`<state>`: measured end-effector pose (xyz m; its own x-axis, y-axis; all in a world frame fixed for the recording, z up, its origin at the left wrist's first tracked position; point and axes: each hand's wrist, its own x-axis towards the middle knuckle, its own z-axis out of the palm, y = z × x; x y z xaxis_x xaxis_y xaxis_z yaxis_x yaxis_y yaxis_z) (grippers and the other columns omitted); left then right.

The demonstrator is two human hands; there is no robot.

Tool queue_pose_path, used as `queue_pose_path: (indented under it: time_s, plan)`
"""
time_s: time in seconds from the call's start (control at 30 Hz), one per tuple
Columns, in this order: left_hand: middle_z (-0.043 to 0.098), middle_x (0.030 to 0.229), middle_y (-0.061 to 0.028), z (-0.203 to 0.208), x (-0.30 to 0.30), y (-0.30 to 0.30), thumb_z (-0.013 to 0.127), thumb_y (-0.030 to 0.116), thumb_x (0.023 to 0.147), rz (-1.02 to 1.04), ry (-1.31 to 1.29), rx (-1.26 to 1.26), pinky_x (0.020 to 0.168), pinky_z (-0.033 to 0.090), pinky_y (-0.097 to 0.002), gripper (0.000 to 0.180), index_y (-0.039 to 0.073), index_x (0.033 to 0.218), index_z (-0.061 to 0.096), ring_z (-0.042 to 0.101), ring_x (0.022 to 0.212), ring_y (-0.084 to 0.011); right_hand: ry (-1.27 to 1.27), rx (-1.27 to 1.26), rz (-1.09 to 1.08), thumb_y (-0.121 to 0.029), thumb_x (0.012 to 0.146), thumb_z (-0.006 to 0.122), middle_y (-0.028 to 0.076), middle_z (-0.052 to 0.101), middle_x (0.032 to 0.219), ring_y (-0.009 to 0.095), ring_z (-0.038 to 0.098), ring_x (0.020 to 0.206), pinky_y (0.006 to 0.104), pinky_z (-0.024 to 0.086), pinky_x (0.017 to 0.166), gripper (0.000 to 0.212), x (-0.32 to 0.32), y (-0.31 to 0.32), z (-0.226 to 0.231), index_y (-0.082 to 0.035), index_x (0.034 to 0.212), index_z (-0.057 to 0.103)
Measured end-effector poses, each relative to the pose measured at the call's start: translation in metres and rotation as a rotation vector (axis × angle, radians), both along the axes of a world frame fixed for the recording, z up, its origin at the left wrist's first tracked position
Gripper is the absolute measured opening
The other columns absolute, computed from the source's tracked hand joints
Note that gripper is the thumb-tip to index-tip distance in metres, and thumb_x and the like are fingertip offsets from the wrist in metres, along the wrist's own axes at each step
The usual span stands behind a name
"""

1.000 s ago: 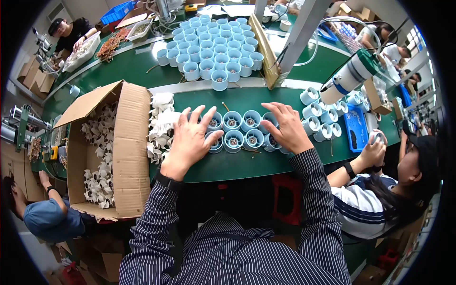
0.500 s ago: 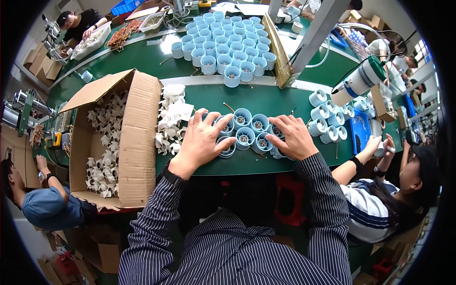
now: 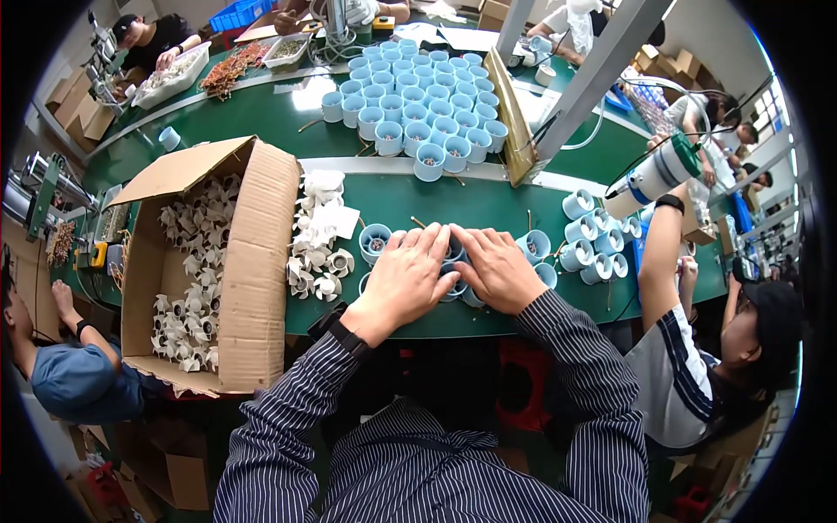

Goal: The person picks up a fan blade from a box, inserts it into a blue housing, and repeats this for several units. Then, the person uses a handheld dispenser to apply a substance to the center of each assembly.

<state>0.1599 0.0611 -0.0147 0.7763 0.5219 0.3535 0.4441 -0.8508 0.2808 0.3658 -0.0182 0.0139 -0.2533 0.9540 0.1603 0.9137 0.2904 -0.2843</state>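
Both palms are spread face down over a small cluster of light-blue plastic cups at the front of the green table. My left hand lies flat with straight fingers, covering several cups. Beside it my right hand rests the same way, its fingertips close to the left ones and the thumbs almost meeting. One blue cup with small metal parts inside shows left of my left hand. Another blue cup stands right of my right hand. The cups beneath my palms are mostly hidden.
A cardboard box of white fan wheels stands left, with a pile of white fan wheels beside it. Many blue cups fill the far side. More cups lie right, near a co-worker's raised arm and a metal post.
My hands have moved inward from the cluster's two sides and now lie flat over its middle, fingertips together. The co-worker on the right has raised an arm toward the white-and-green cylinder.
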Motion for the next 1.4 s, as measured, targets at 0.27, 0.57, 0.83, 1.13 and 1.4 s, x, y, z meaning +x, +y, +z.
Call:
queue_pose_path:
  time_s: [0.27, 0.57, 0.83, 1.13, 1.4]
  plan:
    - [0.058, 0.145, -0.0189, 0.01, -0.012, -0.012, 0.064, 0.05, 0.099, -0.011, 0.016, 0.022, 0.118, 0.035, -0.049, 0.07, -0.001, 0.146, 0.053, 0.053, 0.134, -0.0362, 0.009, -0.013, 0.003, -0.034, 0.103, 0.061, 0.017, 0.057, 0.144, 0.035, 0.053, 0.133, 0.0445, 0.039, 0.112, 0.056, -0.002, -0.012, 0.005, -0.004, 0.149, 0.05]
    - [0.054, 0.148, -0.0163, 0.012, -0.033, -0.001, 0.06, 0.061, 0.098, 0.14, 0.093, 0.02, 0.118, 0.028, -0.0561, 0.072, 0.011, 0.149, 0.055, 0.043, 0.14, -0.0353, -0.195, 0.082, -0.327, -0.041, 0.103, 0.06, 0.012, 0.057, 0.146, 0.034, 0.047, 0.138, 0.0511, 0.036, 0.113, 0.046, 0.046, -0.037, -0.008, -0.011, 0.138, 0.064]
    - [0.056, 0.147, -0.0167, 0.012, -0.038, -0.014, 0.061, 0.061, 0.098, 0.149, 0.089, -0.027, 0.119, 0.026, -0.0574, 0.071, 0.01, 0.147, 0.056, 0.044, 0.139, -0.0348, -0.086, 0.012, -0.429, -0.042, 0.104, 0.059, 0.011, 0.058, 0.142, 0.036, 0.048, 0.136, 0.0523, 0.037, 0.111, 0.048, 0.033, -0.048, -0.01, -0.01, 0.139, 0.063]
    - [0.065, 0.131, -0.0196, 0.078, -0.032, 0.012, 0.07, 0.048, 0.095, 0.159, 0.044, -0.179, 0.104, 0.048, -0.0512, 0.063, 0.003, 0.139, 0.059, 0.06, 0.125, -0.0367, -0.018, 0.05, -0.385, -0.033, 0.101, 0.065, 0.018, 0.063, 0.131, 0.039, 0.059, 0.124, 0.0482, 0.047, 0.104, 0.041, 0.036, 0.002, 0.074, -0.005, 0.132, 0.065]
    - [0.072, 0.115, -0.0172, 0.121, 0.003, 0.073, 0.072, 0.042, 0.094, 0.145, 0.251, -0.131, 0.093, 0.057, -0.0476, 0.052, 0.002, 0.126, 0.063, 0.071, 0.107, -0.0378, -0.081, 0.007, -0.246, -0.026, 0.091, 0.074, 0.022, 0.063, 0.129, 0.043, 0.061, 0.121, 0.0481, 0.051, 0.104, 0.044, 0.066, 0.151, 0.044, -0.009, 0.13, 0.065]
